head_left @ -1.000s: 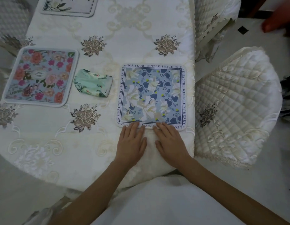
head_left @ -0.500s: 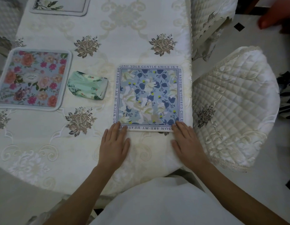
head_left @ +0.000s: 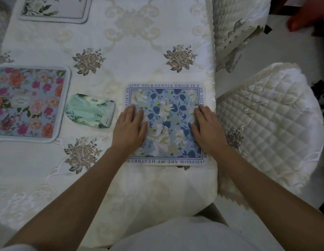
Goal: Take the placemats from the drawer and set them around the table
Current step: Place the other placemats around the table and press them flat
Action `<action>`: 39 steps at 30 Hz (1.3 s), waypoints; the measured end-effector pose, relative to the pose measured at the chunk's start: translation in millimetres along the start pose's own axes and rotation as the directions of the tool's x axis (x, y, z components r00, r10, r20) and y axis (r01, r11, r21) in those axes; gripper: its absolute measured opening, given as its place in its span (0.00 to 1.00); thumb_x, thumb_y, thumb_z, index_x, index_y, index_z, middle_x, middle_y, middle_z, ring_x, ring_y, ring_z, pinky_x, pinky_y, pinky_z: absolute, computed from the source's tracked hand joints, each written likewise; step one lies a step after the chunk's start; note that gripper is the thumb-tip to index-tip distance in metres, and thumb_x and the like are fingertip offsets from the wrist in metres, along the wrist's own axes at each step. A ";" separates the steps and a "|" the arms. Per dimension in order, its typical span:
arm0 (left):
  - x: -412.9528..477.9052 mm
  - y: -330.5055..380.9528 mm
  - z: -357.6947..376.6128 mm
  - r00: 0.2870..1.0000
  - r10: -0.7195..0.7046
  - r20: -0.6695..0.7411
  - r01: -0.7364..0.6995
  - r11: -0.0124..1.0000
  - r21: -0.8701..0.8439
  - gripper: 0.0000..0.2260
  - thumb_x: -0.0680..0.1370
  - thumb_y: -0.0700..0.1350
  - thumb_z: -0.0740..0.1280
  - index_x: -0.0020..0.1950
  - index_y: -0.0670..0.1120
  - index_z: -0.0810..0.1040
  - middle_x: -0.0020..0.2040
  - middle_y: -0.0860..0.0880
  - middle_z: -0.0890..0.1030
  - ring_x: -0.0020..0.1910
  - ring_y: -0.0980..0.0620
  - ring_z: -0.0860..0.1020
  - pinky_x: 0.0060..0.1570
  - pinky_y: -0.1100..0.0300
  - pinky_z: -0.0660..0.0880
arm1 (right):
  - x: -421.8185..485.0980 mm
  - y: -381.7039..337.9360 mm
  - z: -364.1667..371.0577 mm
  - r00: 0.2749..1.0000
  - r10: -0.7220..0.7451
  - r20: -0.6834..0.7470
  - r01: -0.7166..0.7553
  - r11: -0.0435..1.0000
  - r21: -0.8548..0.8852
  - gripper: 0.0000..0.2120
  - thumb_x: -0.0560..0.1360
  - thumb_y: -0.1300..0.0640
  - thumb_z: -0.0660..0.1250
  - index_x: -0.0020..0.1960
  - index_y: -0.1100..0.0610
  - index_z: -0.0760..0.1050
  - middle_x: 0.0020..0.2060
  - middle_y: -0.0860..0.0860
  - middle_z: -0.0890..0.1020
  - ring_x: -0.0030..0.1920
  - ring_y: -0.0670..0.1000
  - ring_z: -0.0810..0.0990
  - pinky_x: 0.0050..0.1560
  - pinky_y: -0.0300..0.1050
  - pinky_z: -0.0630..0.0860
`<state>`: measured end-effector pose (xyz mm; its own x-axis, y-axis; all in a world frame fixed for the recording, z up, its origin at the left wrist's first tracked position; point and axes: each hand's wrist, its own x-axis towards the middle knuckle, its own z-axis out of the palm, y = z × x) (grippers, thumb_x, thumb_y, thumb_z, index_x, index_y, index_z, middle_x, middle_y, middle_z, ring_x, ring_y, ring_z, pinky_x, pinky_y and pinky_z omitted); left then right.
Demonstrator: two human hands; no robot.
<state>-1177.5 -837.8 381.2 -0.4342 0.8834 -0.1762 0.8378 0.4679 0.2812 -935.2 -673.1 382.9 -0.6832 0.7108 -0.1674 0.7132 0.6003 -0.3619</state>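
Hands, left [head_left: 130,130] and right [head_left: 208,129], flat and apart, press blue placemat [head_left: 166,124] beneath; placing step near done, release needed next.

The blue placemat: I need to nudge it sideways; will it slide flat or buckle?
Probably slides flat: the blue placemat lies level with crisp edges, so likely semi-stiff. It looks thin, so likely light. Pressed by left hand and right hand, it may drag the glossy tablecloth.
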 end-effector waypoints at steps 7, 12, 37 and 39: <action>73.7 -6.0 -17.8 1.000 -0.028 0.001 0.028 1.000 -0.008 0.28 0.83 0.58 0.48 0.79 0.45 0.62 0.80 0.41 0.59 0.79 0.42 0.55 0.78 0.48 0.53 | 78.1 4.2 -18.7 0.998 0.055 -0.016 -0.055 0.998 0.001 0.27 0.83 0.50 0.55 0.79 0.59 0.56 0.79 0.57 0.57 0.78 0.59 0.54 0.78 0.54 0.51; 84.1 11.2 -12.8 0.999 -0.006 0.039 0.003 0.997 0.073 0.30 0.83 0.60 0.46 0.80 0.46 0.61 0.80 0.41 0.59 0.79 0.40 0.55 0.78 0.44 0.53 | 93.5 -20.6 -9.2 1.000 -0.025 -0.001 0.025 0.999 -0.025 0.27 0.83 0.52 0.57 0.78 0.61 0.59 0.78 0.59 0.60 0.78 0.60 0.55 0.78 0.56 0.50; 85.8 11.9 -24.4 0.998 -0.025 0.061 0.020 0.996 0.089 0.29 0.82 0.59 0.48 0.78 0.45 0.64 0.79 0.40 0.62 0.78 0.40 0.59 0.76 0.44 0.56 | 110.1 -54.6 2.1 0.984 -0.165 0.063 0.168 0.985 -0.043 0.25 0.82 0.51 0.58 0.77 0.59 0.62 0.77 0.57 0.63 0.77 0.60 0.59 0.77 0.56 0.55; 82.1 0.9 -28.5 0.997 -0.049 0.061 0.045 0.997 0.061 0.28 0.83 0.59 0.49 0.79 0.46 0.62 0.80 0.42 0.59 0.79 0.42 0.57 0.77 0.45 0.55 | 108.5 -43.3 -2.3 0.990 -0.130 0.051 0.133 0.990 -0.056 0.25 0.82 0.51 0.57 0.77 0.58 0.63 0.76 0.57 0.64 0.76 0.59 0.60 0.76 0.56 0.56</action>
<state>-1221.8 -764.2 393.8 -0.4537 0.8563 -0.2466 0.8360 0.5048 0.2148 -1039.8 -621.1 382.6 -0.7772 0.6072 -0.1651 0.6238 0.7090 -0.3289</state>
